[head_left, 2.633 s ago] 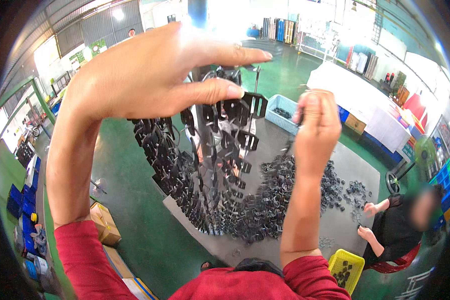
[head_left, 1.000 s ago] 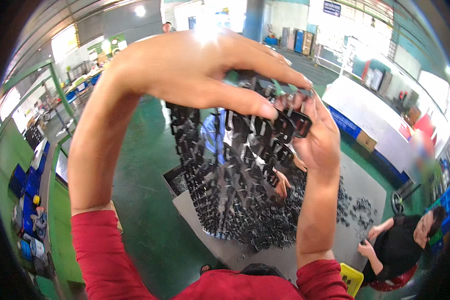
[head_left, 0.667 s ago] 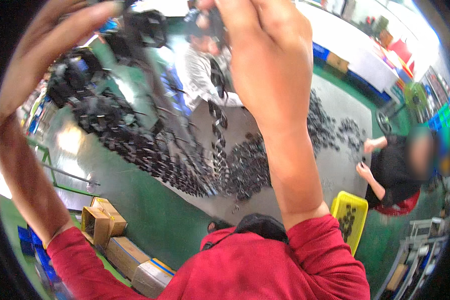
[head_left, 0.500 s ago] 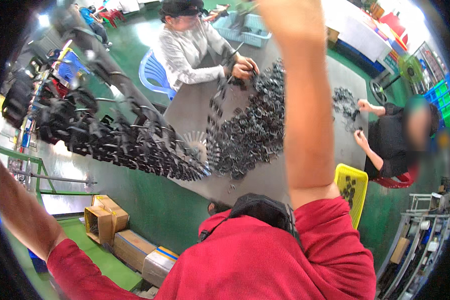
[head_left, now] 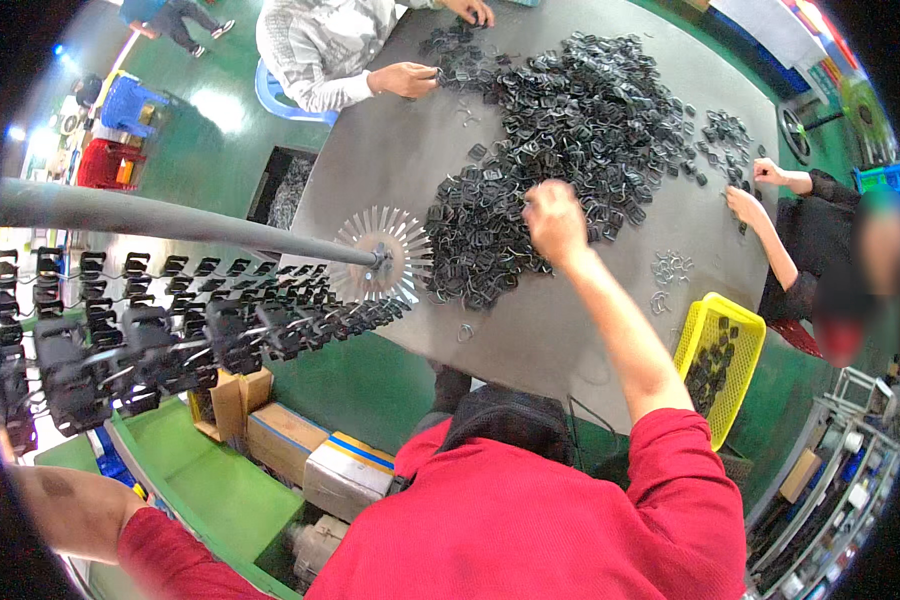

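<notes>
My right hand (head_left: 555,222) is over the heap of small black parts with thin wire-like bits (head_left: 490,215) on the grey table (head_left: 550,350). Its fingers look bent and are smeared by motion, so whatever they hold cannot be made out. At the lower left my left forearm (head_left: 80,510) runs to the picture's dark rim, with its hand out of sight. Above that forearm, rows of black clip-like parts (head_left: 150,335) hang beneath a grey rod (head_left: 190,220). A slotted metal disc (head_left: 382,262) sits near the rod's far end.
Across the table, a person in a grey patterned top (head_left: 320,50) handles black parts; another in black (head_left: 820,240) works at the right. A yellow basket (head_left: 686,345) with black parts stands by the table's right edge. Cardboard boxes (head_left: 285,440) and a green surface (head_left: 190,470) lie lower left.
My right arm has come down from a raised reach to the heap. The view has shifted, and the rod and hanging parts now appear more level. The far person's hands have moved apart.
</notes>
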`<state>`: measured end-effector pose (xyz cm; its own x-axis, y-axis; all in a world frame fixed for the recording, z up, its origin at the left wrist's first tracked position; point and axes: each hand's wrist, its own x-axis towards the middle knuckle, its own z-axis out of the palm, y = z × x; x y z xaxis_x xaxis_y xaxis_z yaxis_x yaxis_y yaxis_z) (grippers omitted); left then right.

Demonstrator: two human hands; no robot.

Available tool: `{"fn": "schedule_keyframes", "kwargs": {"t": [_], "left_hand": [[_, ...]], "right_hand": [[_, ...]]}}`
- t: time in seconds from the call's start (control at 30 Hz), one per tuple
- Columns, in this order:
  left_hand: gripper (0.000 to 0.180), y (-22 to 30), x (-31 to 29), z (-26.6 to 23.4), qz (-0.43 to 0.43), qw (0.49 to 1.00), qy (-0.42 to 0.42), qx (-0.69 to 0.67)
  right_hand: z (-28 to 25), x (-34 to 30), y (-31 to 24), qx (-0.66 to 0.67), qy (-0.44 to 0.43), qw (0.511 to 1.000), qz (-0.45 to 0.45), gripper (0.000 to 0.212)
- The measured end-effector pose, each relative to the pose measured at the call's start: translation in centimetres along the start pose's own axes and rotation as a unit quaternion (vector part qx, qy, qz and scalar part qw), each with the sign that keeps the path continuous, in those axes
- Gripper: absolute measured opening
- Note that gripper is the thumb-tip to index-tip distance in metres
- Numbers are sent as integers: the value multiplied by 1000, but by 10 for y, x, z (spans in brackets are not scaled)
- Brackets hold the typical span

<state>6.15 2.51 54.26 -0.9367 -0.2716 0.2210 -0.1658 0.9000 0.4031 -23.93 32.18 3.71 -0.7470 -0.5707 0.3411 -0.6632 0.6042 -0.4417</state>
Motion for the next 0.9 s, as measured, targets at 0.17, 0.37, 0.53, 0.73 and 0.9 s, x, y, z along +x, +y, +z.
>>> {"fn": "schedule_keyframes", "kwargs": {"t": [0.17, 0.37, 0.53, 0.73, 0.9], "left_hand": [[60, -11, -22, 21, -68, 998, 6, -10], [62, -16, -38, 30, -113, 993, 14, -11], [63, -18, -42, 34, -132, 991, 20, -10], [64, -22, -34, 43, -147, 989, 16, -5], [65, -24, -23, 52, -153, 988, 12, 1]], "right_hand": [[94, -106, -64, 9, -221, 934, -280, 36], [147, -116, -113, -32, -207, 874, -439, 43], [154, -96, -99, -49, -215, 861, -459, 42], [149, -53, -57, -197, -182, 897, -351, 50], [147, 7, 4, -244, -163, 928, -231, 49]]}}
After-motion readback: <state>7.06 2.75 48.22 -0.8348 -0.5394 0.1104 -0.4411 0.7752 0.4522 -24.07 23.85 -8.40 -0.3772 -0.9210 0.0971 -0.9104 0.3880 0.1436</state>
